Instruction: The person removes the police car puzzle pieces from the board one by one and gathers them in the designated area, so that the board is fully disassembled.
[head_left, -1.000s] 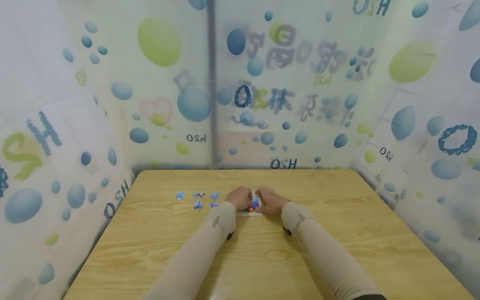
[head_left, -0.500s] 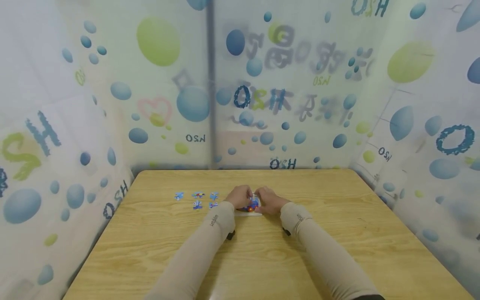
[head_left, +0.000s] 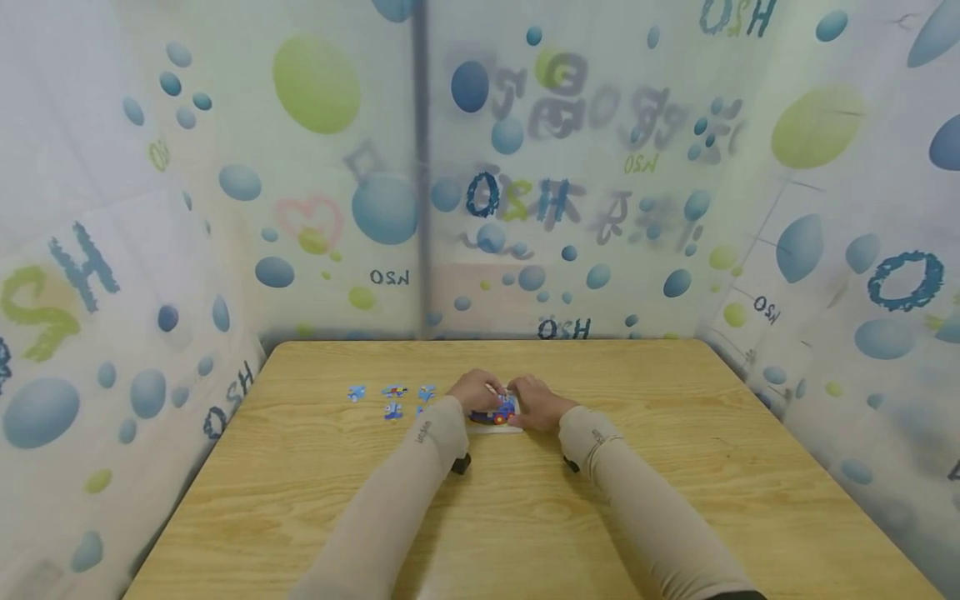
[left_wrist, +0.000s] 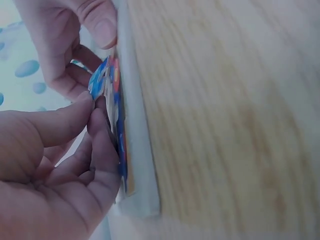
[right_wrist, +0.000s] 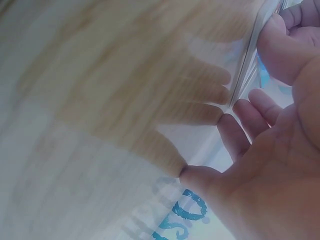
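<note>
A small jigsaw puzzle board [head_left: 498, 430] with a white border lies flat on the table, between both hands. Its picture shows a blue and red vehicle with wheels, partly covered by fingers. My left hand [head_left: 477, 393] reaches over the board from the left and pinches a blue puzzle piece [left_wrist: 99, 80] between thumb and fingers, tilted just above the picture. At the right end, my right hand [head_left: 542, 402] holds the board, thumb at the near edge and fingers at the far corner. Other fingertips of this hand touch the tabletop in the right wrist view.
Several loose blue puzzle pieces [head_left: 392, 411] lie left of the board in two rows, one partly hidden by the left sleeve [head_left: 435, 437]. A wooden table [head_left: 517, 517] spreads beneath. Patterned curtains [head_left: 495, 167] enclose its back and sides.
The left hand has shifted slightly left and its fingers have lifted, so more of the board's picture shows. Its sleeve covers more of one loose piece. The right hand stays on the board.
</note>
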